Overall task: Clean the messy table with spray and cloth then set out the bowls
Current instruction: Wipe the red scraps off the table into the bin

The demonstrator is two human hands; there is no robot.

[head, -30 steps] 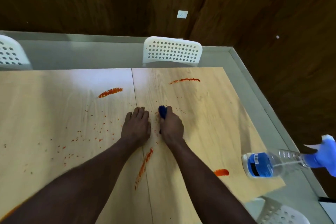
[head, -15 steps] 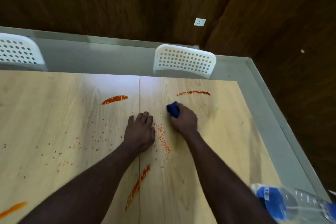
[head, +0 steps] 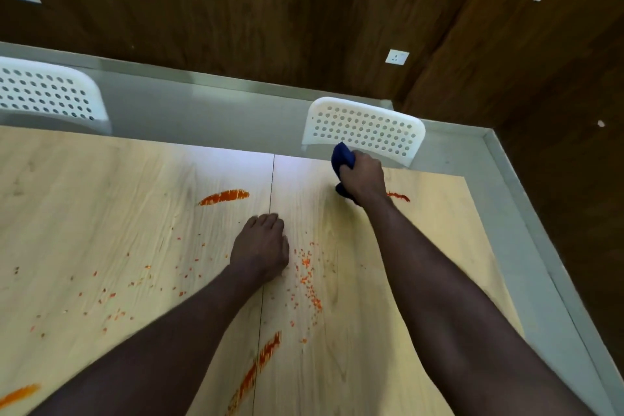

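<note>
My right hand [head: 363, 177] grips a dark blue cloth [head: 342, 157] and holds it near the far edge of the light wooden table [head: 101, 213], on top of a red smear [head: 400, 196]. My left hand [head: 260, 246] rests on the table's middle seam, its fingers curled down and holding nothing. Red-orange smears [head: 224, 196] and crumbs [head: 307, 280] are scattered over the wood. One long smear [head: 256, 371] runs along the seam near me. No spray bottle and no bowls are in view.
Two white perforated chairs stand at the table's far side, one at the left [head: 47, 94] and one behind my right hand [head: 364, 128]. A grey ledge [head: 526, 213] borders the table at the back and right. Dark wooden walls rise beyond.
My right hand has moved the blue cloth away from me, from the table's middle to the far smear. The spray bottle at the lower right has left the view. My left hand stayed put.
</note>
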